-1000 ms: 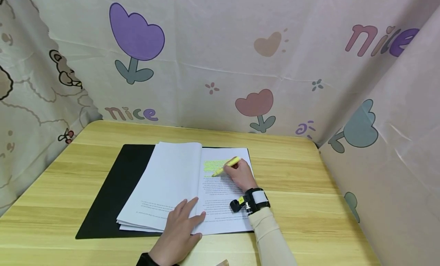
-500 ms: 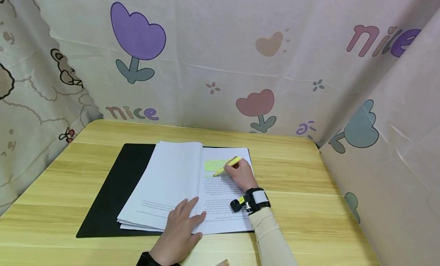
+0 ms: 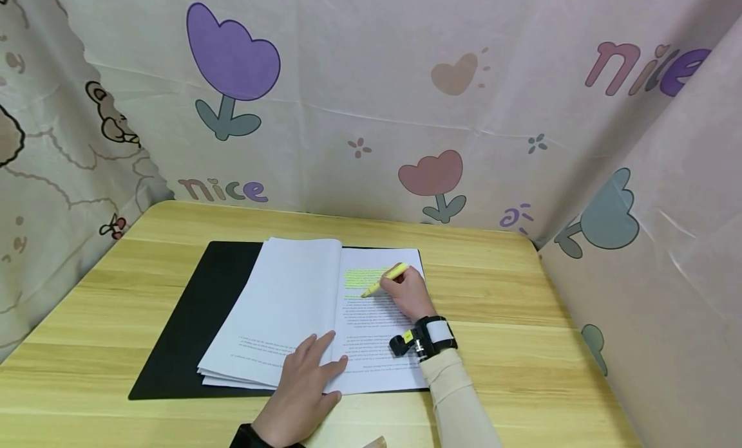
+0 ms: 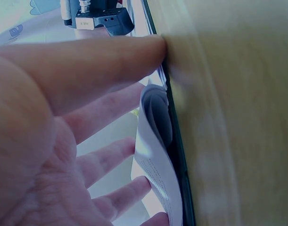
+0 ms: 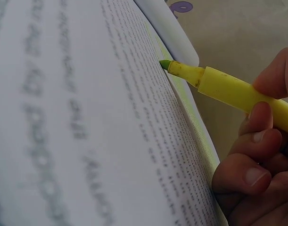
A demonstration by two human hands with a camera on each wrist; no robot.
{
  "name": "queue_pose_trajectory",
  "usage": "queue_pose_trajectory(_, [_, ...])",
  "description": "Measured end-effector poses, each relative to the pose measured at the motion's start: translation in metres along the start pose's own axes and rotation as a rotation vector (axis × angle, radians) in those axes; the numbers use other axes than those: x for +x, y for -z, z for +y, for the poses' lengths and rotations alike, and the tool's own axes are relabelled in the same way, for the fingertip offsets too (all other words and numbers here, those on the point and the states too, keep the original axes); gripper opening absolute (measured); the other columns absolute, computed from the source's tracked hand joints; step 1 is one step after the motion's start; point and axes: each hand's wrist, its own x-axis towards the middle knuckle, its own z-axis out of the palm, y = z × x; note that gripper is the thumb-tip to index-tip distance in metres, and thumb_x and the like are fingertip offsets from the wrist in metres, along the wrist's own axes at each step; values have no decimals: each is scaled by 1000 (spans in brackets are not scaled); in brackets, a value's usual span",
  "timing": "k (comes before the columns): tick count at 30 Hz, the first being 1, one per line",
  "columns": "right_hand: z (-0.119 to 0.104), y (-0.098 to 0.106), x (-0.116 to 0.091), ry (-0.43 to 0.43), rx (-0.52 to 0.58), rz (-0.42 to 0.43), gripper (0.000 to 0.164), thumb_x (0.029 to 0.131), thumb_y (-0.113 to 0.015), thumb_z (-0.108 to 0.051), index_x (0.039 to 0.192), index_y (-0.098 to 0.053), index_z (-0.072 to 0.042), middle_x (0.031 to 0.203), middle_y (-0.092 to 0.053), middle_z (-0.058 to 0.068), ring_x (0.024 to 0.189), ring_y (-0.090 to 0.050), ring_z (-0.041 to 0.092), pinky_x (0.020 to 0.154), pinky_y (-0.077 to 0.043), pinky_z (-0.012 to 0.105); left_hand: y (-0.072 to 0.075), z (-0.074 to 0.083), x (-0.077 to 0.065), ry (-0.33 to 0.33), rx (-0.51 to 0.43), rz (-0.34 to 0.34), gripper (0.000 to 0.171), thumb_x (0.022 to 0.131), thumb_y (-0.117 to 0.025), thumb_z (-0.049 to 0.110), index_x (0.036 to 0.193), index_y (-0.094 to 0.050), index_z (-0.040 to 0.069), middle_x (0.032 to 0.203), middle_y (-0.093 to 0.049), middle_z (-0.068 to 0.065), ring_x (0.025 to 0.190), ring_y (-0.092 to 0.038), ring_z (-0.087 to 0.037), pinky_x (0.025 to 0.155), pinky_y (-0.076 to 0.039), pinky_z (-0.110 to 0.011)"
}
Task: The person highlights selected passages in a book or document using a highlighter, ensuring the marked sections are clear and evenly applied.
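My right hand [image 3: 409, 295] pinches a yellow highlighter [image 3: 385, 280] over the right page of an open stack of printed sheets [image 3: 295, 293]. In the right wrist view the highlighter's green tip [image 5: 165, 64] meets the lines of small print. Yellow-marked lines [image 3: 361, 279] show near the top of that page. With fingers spread, my left hand [image 3: 303, 390] rests on the lower middle of the pages by the fold. The left wrist view shows its thumb [image 4: 111, 66] at the sheets' near edge, where the paper curls up.
Under the sheets lies a black folder or mat [image 3: 174, 351], which sticks out to the left. The wooden table [image 3: 493, 287] extends around it. Printed curtains [image 3: 348, 81] stand behind and at both sides. My right wrist wears a strapped camera [image 3: 426, 338].
The highlighter's tip has moved slightly to the right along a line of print, together with my right hand. My left hand stays in place on the pages.
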Motion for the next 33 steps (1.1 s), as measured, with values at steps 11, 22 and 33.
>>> queue_pose_trajectory(11, [-1,3,0,-9,-17,2,8,89,-67,-14,91,-68,-7,81,-60,5,72,-52,19,65,-42,30,0,1,-1,2,2,3,44,84,-83,16,126,-75,6,158,-42,-20,145,-29,-49,108,-28,-72])
queue_pose_trajectory(22, [-1,3,1,-11,-24,7,9,88,-67,-14,92,-67,-7,86,-62,6,75,-53,19,68,-43,31,1,1,-1,7,-4,0,44,84,-83,16,127,-75,7,158,-41,-20,146,-29,-49,108,-28,-72])
queue_pose_trajectory(33, [-2,4,0,-13,-20,15,9,88,-67,-14,92,-66,-6,85,-61,7,74,-53,19,66,-43,30,1,1,0,15,-7,-7,44,85,-83,16,127,-74,7,159,-41,-20,146,-28,-49,109,-27,-72])
